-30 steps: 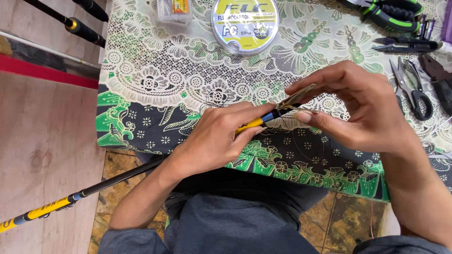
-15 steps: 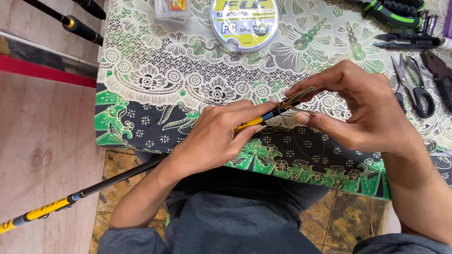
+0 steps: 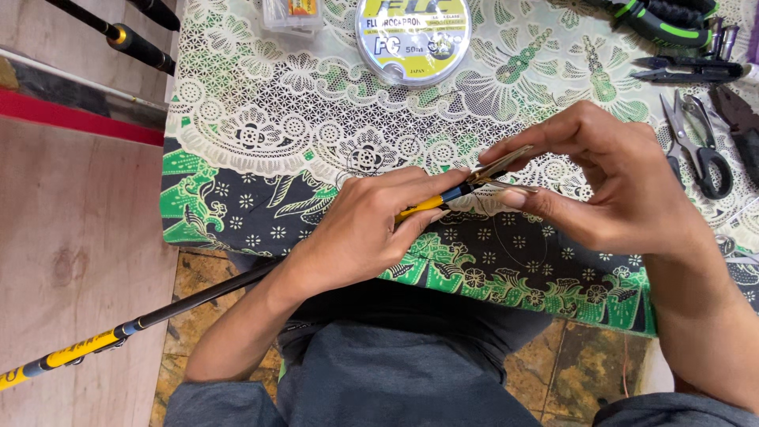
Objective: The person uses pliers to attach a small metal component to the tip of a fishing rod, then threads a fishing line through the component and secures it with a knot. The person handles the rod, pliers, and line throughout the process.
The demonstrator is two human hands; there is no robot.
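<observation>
Over the lap, just at the near edge of the patterned tablecloth (image 3: 261, 198), the left hand (image 3: 364, 229) is wrapped around a black-and-yellow fishing rod (image 3: 198, 299) near its tip, while the right hand (image 3: 609, 186) pinches the thin metal end between fingertips. Farther back lie scissors (image 3: 696, 150), pliers (image 3: 660, 20) and a round spool of line (image 3: 413, 35).

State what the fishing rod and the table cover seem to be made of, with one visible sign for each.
Fishing rod: probably carbon or fibreglass, a thin glossy black shaft with yellow bands, held in the left hand. Table cover: likely plastic lace, with a white cut-out pattern, laid over green and black printed cloth.
</observation>
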